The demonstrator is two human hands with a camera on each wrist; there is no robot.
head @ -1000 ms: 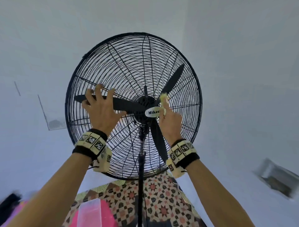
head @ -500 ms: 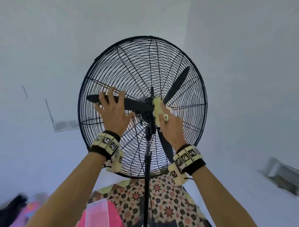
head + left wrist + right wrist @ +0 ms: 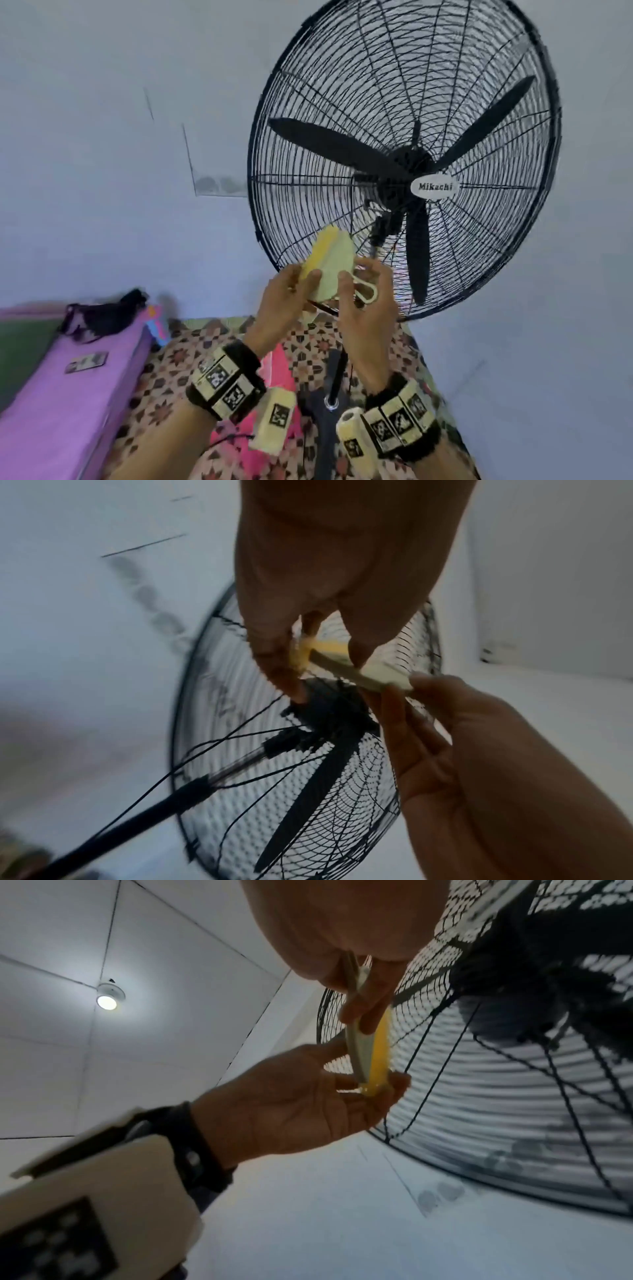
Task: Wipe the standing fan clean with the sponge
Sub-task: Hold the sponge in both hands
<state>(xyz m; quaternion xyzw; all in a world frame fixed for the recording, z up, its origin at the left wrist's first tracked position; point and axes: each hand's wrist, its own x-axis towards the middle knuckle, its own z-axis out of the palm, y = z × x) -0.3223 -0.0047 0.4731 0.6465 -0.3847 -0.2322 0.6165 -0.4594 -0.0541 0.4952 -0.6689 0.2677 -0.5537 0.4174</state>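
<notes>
While the black standing fan (image 3: 404, 164) was left untouched against the wall, a yellow-and-green sponge (image 3: 330, 265) was held just before its lower cage, pinched between the left hand (image 3: 286, 305) and the right hand (image 3: 368, 308), each grip clamped on it.

Pale grey walls (image 3: 102, 137) enclose the room. A round ceiling lamp (image 3: 107, 1001) glows overhead. A patterned floor (image 3: 342, 346) lies below, beside a purple-covered bed (image 3: 68, 411).
</notes>
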